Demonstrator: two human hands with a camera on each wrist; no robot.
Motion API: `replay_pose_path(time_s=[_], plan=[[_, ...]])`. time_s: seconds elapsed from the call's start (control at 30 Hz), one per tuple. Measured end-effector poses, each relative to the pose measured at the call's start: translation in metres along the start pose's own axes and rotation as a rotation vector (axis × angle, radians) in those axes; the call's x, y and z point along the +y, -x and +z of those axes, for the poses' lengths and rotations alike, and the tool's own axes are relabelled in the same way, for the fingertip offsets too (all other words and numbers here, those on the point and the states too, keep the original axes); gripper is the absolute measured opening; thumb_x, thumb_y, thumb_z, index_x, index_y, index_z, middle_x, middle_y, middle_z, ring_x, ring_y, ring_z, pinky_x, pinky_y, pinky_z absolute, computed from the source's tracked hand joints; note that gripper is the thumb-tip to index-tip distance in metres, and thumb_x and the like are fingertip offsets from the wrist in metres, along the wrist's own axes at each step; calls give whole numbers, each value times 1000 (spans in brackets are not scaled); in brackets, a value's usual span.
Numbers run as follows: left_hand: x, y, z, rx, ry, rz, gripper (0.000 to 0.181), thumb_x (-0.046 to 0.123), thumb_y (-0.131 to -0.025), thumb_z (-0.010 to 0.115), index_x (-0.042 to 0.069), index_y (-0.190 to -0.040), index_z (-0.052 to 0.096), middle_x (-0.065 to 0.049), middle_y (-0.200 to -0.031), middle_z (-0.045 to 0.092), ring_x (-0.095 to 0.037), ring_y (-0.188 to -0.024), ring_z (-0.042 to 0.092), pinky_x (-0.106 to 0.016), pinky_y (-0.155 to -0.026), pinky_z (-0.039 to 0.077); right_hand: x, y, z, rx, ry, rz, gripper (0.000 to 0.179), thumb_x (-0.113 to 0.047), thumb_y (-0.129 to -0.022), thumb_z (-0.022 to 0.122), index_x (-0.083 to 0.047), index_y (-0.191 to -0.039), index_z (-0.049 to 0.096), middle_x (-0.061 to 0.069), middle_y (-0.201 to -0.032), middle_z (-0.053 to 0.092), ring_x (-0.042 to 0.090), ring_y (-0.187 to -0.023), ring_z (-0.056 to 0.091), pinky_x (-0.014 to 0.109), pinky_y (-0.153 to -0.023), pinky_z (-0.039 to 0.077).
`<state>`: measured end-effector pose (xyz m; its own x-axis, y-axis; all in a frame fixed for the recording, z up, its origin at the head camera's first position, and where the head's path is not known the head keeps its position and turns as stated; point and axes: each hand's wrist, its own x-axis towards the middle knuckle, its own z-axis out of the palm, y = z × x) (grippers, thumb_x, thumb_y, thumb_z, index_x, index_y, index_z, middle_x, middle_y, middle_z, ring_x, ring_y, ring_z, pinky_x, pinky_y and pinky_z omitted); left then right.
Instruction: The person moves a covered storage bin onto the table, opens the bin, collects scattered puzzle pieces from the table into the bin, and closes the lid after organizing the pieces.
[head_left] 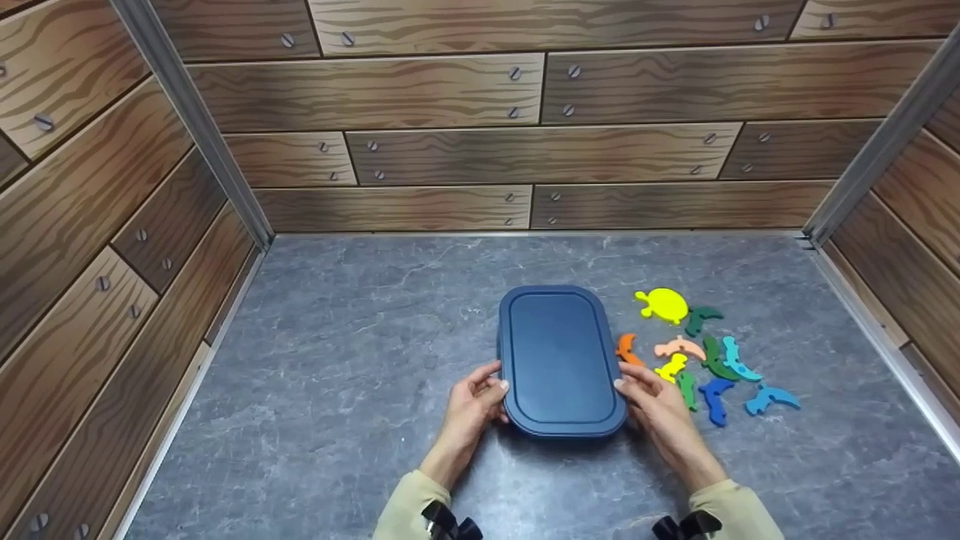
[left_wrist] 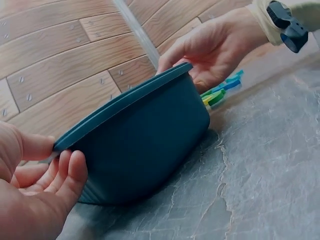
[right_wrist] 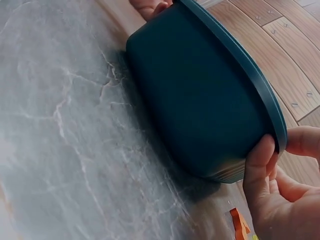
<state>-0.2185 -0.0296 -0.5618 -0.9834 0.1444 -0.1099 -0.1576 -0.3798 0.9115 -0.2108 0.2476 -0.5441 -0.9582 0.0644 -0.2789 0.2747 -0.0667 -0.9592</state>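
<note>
Site: you are at a small walled booth, closer to a lab test bay than a home; the kind of building around it cannot be told. Evidence: back wall (head_left: 450,154), left wall (head_left: 67,217) and right wall (head_left: 900,277) box in your surface (head_left: 337,360). All three show a plank pattern; the grain and screw heads (head_left: 347,38) look printed on flat panels. Grey metal strips (head_left: 193,112) line both back corners. The surface is grey, veined like marble, with glare close to you. Black devices (head_left: 701,523) sit at your cuffs (head_left: 411,504), in keeping with an instrumented station.
</note>
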Motion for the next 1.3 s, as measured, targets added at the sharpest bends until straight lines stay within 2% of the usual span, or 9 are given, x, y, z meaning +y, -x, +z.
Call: replay_pose_path(time_s=[0.2, 0.3, 0.4, 0.57, 0.8, 0.93, 1.17, 1.3], plan=[[2, 2, 6, 62, -95, 41, 45, -1, -92, 62, -13, -133, 52, -8, -91, 60, -12, -63, 57, -24, -55, 49, 0, 1, 0, 15, -1, -5, 54, -20, -95, 66, 3, -141, 47, 11, -122, 58, 13, -97, 61, 26, -81, 53], [2, 5, 7, 107, -181, 74, 41, 2, -91, 64, -12, -130, 56, -8, -96, 62, -12, -68, 58, -25, -58, 48, 0, 1, 1, 13, 8, -3, 55, -22, -95, 66, 2, -141, 47, 10, -122, 59, 13, -97, 61, 26, -79, 53], [3, 6, 10, 132, -224, 96, 38, 3, -92, 64, -10, -128, 59, -11, -104, 65, -14, -78, 61, -29, -66, 51, 2, 1, 2, 25, 3, -3, 56, -24, -95, 67, 1, -141, 47, 10, -122, 58, 14, -97, 61, 26, -78, 52], [3, 9, 13, 146, -211, 84, 37, 5, -94, 62, -8, -129, 59, -16, -114, 66, -18, -97, 63, -36, -80, 52, 5, 4, 3, 52, 2, -26, 54, -25, -95, 67, 1, -139, 50, 11, -123, 57, 15, -98, 61, 28, -80, 53], [2, 15, 15, 135, -203, 96, 39, 7, -96, 60, -7, -132, 56, -17, -123, 60, -23, -109, 61, -32, -85, 49, 9, 9, 4, 104, 114, -118, 45, -24, -95, 67, 1, -131, 59, 14, -114, 63, 16, -93, 63, 31, -75, 56], [1, 19, 15, 139, -209, 97, 40, 11, -97, 58, -7, -133, 55, -17, -126, 59, -22, -107, 62, -32, -85, 49, 10, 11, 5, 102, 161, -145, 43, -23, -96, 65, 2, -131, 59, 15, -113, 64, 15, -90, 64, 31, -72, 57], [4, 19, 18, 140, -229, 87, 43, 18, -100, 53, -5, -136, 53, -16, -126, 59, -21, -100, 64, -32, -84, 50, 5, 13, 5, 109, 206, -176, 41, -23, -101, 58, 1, -134, 58, 20, -122, 61, 16, -82, 65, 30, -68, 57], [5, 19, 20, 143, -203, 71, 43, 18, -101, 51, -5, -137, 53, -15, -123, 61, -22, -101, 64, -36, -89, 50, 4, 16, 3, 69, 222, -171, 45, -24, -102, 56, -1, -140, 54, 22, -134, 56, 17, -92, 66, 30, -72, 58]])
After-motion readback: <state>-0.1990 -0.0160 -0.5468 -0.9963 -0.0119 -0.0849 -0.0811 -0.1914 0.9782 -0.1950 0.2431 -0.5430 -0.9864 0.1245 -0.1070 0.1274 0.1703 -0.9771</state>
